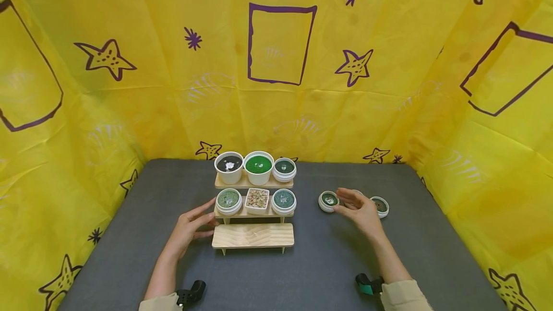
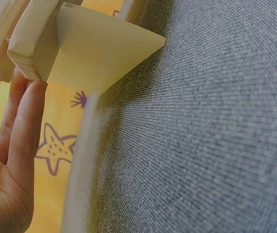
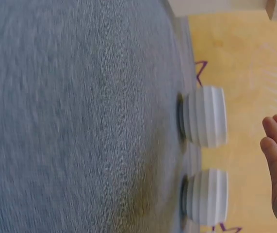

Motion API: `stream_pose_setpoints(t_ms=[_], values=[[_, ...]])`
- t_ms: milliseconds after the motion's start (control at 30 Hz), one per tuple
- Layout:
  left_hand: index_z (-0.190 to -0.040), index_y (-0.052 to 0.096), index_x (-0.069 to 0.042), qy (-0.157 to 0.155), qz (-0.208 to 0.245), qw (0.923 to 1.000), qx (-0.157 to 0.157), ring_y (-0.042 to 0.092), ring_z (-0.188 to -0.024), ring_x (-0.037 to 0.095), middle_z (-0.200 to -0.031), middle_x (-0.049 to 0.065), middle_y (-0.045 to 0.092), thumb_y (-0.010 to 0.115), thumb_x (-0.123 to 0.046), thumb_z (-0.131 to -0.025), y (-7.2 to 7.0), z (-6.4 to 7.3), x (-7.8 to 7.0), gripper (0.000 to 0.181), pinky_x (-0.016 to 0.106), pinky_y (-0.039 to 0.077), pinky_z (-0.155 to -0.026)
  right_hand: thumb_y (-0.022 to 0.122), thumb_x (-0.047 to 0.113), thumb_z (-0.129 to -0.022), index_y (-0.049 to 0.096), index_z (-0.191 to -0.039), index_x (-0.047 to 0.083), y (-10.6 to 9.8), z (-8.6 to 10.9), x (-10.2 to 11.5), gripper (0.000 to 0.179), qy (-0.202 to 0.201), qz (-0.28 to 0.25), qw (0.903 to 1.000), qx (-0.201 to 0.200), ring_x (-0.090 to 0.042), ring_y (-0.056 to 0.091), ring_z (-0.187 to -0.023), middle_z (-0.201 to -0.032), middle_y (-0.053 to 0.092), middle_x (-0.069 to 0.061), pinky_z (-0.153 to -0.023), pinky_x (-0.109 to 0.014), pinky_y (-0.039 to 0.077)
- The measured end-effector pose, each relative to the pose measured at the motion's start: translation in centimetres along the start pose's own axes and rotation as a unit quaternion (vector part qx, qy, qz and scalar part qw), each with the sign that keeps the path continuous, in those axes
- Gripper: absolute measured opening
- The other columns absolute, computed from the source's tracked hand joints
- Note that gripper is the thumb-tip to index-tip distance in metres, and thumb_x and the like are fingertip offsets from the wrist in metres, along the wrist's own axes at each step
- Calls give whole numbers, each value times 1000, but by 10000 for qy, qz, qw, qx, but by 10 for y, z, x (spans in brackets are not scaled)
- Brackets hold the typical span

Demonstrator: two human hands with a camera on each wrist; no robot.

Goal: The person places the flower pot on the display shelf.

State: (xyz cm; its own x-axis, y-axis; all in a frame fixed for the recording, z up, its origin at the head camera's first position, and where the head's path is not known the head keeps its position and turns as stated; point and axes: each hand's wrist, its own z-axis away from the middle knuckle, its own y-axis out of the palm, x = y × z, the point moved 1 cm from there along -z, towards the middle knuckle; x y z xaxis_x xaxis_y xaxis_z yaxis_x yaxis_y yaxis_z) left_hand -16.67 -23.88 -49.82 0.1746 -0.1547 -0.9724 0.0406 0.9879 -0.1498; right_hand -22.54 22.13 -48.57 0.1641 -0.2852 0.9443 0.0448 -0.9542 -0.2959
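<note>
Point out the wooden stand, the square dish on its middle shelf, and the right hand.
wooden stand (image 1: pixel 252 235), head view, on the bare bottom shelf board.
square dish (image 1: pixel 257 198), head view, on its filling.
right hand (image 1: pixel 362 211), head view, on the back of the hand.

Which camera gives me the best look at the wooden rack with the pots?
The head view: the whole wooden rack shows, with six pots on its upper two steps and the bottom step bare. The left wrist view shows only one end of it against the left hand fingers. The right wrist view catches just a pale corner.
</note>
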Motion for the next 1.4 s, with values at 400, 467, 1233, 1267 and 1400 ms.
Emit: stream_pose_setpoints(t_ms=[400,467,1233,1267,1400], values=[[-150,43,-14,-16,23,10000,6,68,-87,7,-86,-3,70,63,-28,-97,0,0,-1,58,37,63,-79,80,16,-83,60,-132,-1,-32,1,0,55,112,-3,9975,-696,8,66,-105,-118,72,10,-91,-7,50],[-150,43,-14,-13,21,10000,2,68,-87,8,-86,-2,71,63,-28,-97,1,0,-1,58,37,63,-79,79,13,-83,58,-132,-3,-37,1,-1,56,122,-90,9964,-834,9,66,-104,-112,70,21,-90,-7,51],[-150,43,-14,-15,2,10000,-3,68,-87,8,-85,-4,70,62,-28,-97,0,1,0,58,36,63,-79,80,26,-83,50,-145,9,-82,-2,-27,71,1461,438,9709,-1845,-25,50,-139,-145,56,-2,-104,-13,46],[-150,44,-14,-11,5,10000,-5,68,-87,8,-85,-4,70,63,-28,-97,0,1,0,58,36,63,-79,80,26,-84,49,-145,8,-83,-2,-29,71,1501,450,9703,-1844,-27,49,-140,-146,55,-4,-104,-12,45],[-150,44,-14,6,17,10000,4,67,-87,9,-84,-4,69,63,-28,-96,0,0,0,58,35,63,-79,78,28,-85,44,-148,6,-86,-1,-39,75,1642,541,9698,-1720,-31,46,-141,-152,49,-13,-105,-12,44]])
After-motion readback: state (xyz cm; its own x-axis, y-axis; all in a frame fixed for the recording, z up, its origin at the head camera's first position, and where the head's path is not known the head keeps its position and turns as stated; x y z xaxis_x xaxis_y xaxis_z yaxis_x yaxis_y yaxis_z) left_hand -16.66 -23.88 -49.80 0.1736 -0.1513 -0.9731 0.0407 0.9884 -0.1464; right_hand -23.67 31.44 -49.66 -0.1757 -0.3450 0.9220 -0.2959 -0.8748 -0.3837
